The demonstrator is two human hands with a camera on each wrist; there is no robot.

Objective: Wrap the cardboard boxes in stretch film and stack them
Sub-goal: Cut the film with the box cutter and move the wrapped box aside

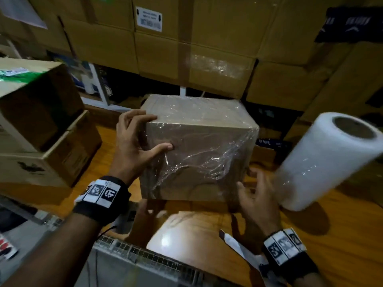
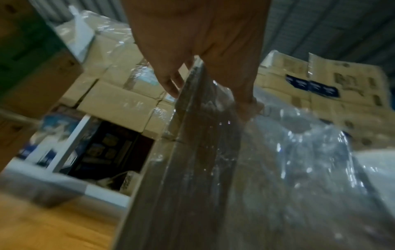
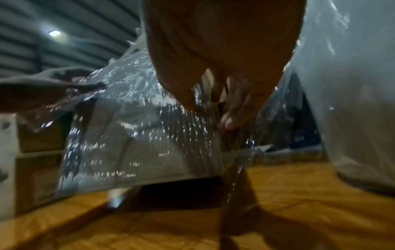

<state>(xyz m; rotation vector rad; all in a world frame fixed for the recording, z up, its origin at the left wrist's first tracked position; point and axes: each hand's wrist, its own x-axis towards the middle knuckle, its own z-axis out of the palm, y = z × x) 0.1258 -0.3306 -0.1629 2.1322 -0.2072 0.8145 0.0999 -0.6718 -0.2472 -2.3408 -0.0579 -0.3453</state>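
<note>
One cardboard box (image 1: 199, 150), closed and already skinned in clear stretch film (image 1: 199, 162), stands in the middle of the wooden floor (image 1: 207, 228); what it holds cannot be seen. One roll of stretch film (image 1: 325, 160) is just right of it, tilted, its open cardboard core facing up, and whether it rests on the floor or hangs in the air cannot be told. To the left are two plain boxes (image 1: 41, 125), one stacked on the other, both closed, the upper one marked with green tape. Behind, a wall of large cartons (image 1: 186, 48) fills the background, some under film; their number cannot be counted reliably. Two hands are on the job. The left hand (image 1: 134, 141) clasps the box's upper left corner, fingers curled over the top edge and thumb pressed against the near face, which the left wrist view confirms. The right hand (image 1: 257, 195) is blurred at the box's lower right corner, fingers spread and loosely bent against the wrinkled film; whether it pinches the film or merely touches it cannot be told.
</note>
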